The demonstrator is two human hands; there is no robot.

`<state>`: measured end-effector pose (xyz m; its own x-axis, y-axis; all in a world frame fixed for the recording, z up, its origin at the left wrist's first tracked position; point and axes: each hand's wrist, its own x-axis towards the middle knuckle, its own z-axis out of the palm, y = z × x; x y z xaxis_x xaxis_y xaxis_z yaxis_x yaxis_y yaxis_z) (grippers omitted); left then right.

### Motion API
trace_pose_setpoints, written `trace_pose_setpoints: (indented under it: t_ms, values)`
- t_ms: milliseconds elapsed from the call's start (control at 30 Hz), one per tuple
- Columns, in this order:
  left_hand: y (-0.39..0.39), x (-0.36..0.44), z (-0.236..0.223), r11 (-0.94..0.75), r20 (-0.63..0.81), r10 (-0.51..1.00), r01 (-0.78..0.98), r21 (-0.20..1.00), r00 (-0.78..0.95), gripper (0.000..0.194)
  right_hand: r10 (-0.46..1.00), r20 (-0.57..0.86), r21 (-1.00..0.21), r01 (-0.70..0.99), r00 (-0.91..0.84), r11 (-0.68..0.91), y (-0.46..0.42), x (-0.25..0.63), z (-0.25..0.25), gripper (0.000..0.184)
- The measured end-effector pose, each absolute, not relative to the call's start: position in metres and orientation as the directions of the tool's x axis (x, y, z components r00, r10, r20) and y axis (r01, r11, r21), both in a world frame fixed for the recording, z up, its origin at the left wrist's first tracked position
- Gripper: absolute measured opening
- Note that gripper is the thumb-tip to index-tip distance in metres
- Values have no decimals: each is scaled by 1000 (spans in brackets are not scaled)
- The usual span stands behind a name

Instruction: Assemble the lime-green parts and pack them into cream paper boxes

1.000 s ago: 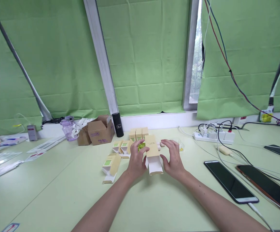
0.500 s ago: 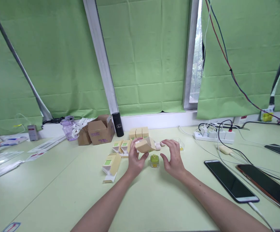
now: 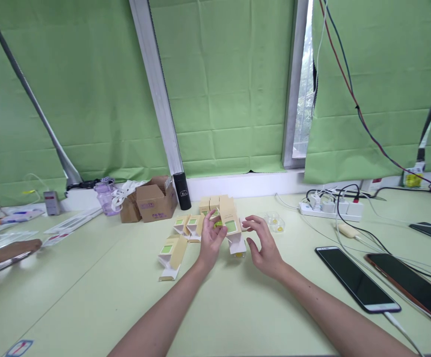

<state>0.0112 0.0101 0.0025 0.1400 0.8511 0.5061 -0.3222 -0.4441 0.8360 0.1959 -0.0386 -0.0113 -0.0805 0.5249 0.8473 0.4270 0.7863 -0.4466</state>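
Observation:
My left hand [image 3: 211, 244] grips a small cream carton [image 3: 230, 215] by its left side. The carton's green-labelled face is towards me, and a white flap [image 3: 237, 246] hangs open at its lower end. Behind that flap is a small glass jar [image 3: 240, 255], of which only a yellowish bottom part shows. To the right of the carton, my right hand [image 3: 266, 248] is open, with fingers and thumb apart and nothing held. Three similar cartons lie on the left with their flaps open, the nearest carton [image 3: 173, 250] being closest to me.
Behind the held carton stand more cream boxes [image 3: 205, 204]. Clear round containers [image 3: 275, 223] with yellow bits lie beyond my right hand. A brown cardboard box [image 3: 156, 204] and black bottle [image 3: 182, 191] stand behind. Phones [image 3: 356, 279] and cables lie right; another person's hand [image 3: 11, 253] reaches in left.
My left hand has turned the carton so its labelled face and hanging flap show, now covering most of the jar. Another person's hand has come into view at the left.

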Motion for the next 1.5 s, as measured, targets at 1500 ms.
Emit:
trace_pose_setpoints:
  t_ms: [1500]
  values:
    - [-3, 17, 3, -626, 613, 761, -7, 780, 214, 35, 778, 627, -775, 63, -47, 628, -33, 197, -15, 38]
